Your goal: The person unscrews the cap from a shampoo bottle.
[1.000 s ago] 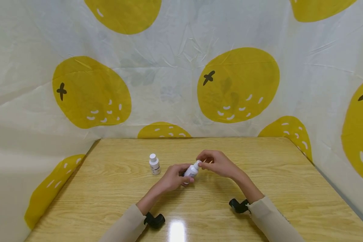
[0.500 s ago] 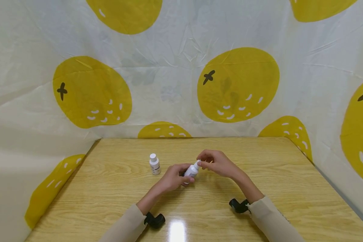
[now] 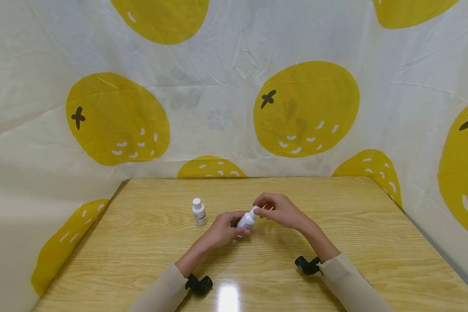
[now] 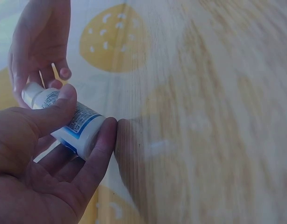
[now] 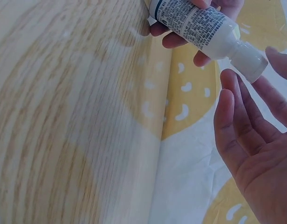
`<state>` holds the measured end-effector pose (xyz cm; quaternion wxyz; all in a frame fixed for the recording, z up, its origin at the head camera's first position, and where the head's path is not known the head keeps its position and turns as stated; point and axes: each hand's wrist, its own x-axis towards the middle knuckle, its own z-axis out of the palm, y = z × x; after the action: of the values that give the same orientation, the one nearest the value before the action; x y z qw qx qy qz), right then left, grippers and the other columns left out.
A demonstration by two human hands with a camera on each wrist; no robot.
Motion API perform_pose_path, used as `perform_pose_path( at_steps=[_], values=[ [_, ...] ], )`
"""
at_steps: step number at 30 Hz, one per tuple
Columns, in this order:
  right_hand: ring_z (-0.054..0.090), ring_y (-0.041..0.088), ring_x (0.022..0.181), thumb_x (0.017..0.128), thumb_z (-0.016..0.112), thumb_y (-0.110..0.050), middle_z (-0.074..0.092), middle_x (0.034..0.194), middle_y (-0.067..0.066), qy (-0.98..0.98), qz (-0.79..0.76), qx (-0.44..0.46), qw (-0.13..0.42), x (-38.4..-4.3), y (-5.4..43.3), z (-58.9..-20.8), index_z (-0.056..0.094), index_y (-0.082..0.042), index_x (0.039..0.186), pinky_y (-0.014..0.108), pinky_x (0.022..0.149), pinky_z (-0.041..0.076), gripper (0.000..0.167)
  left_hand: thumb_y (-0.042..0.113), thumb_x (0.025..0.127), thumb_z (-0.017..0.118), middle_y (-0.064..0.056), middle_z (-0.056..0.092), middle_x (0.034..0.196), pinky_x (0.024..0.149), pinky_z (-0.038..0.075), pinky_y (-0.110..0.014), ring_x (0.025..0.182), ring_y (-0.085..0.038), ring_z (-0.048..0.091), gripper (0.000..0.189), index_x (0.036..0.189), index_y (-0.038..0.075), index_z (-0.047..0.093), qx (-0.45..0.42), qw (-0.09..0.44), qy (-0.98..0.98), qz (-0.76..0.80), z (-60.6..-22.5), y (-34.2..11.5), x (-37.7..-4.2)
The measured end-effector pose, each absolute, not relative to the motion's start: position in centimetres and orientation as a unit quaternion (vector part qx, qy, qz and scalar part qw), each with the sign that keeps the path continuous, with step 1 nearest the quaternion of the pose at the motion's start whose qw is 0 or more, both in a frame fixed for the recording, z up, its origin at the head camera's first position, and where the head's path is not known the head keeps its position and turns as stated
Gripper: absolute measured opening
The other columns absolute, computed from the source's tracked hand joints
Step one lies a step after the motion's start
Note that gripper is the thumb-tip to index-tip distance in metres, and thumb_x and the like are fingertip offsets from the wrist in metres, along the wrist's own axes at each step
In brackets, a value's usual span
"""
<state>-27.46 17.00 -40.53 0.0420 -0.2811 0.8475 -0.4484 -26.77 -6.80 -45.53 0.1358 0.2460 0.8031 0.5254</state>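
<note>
My left hand [image 3: 221,230] holds a small white bottle [image 3: 246,221] round its body, tilted with its cap end up to the right. In the left wrist view, the thumb lies along the bottle's printed label [image 4: 82,116], and the fingers curl round the base. At the bottle's other end my right hand [image 3: 282,211] pinches the white cap [image 5: 248,61] between thumb and index finger. Its other fingers are bent loosely below the cap in the right wrist view. A second white bottle [image 3: 199,212], capped and upright, stands on the table left of my hands.
The wood-grain table [image 3: 160,255] reaches back to a pale cloth [image 3: 214,104] printed with large yellow fruit, which also hangs at both sides. Black devices [image 3: 199,285] sit at both wrists by the sleeves. A bright reflection lies near the front.
Almost nothing differs: both hands keep their hold on the bottle and its cap in the same place. The second bottle stays put.
</note>
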Motion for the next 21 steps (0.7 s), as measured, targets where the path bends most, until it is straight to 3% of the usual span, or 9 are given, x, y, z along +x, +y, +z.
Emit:
perform_pose_path(
  at_steps=[10, 21],
  values=[
    [0.069, 0.039, 0.089, 0.098, 0.072, -0.019, 0.072, 0.108, 0.012, 0.842, -0.453, -0.290, 0.044, -27.53, 17.02, -40.65, 0.071, -0.007, 0.118, 0.027, 0.071, 0.056, 0.023, 0.010, 0.096, 0.073, -0.015, 0.073, 0.112, 0.075, 0.064, -0.036, 0.094, -0.018, 0.070, 0.036, 0.132, 0.012, 0.069, 0.248, 0.137, 0.802, 0.526, -45.53, -6.84, -26.80],
    [0.068, 0.040, 0.086, 0.101, 0.069, -0.025, 0.073, 0.098, 0.013, 0.850, -0.448, -0.274, 0.043, -27.43, 16.93, -40.47, 0.071, -0.006, 0.115, 0.029, 0.069, 0.056, 0.024, 0.010, 0.096, 0.073, -0.017, 0.074, 0.112, 0.074, 0.064, -0.036, 0.095, -0.019, 0.071, 0.035, 0.130, 0.013, 0.070, 0.252, 0.131, 0.802, 0.525, -45.53, -6.87, -26.85]
  ],
)
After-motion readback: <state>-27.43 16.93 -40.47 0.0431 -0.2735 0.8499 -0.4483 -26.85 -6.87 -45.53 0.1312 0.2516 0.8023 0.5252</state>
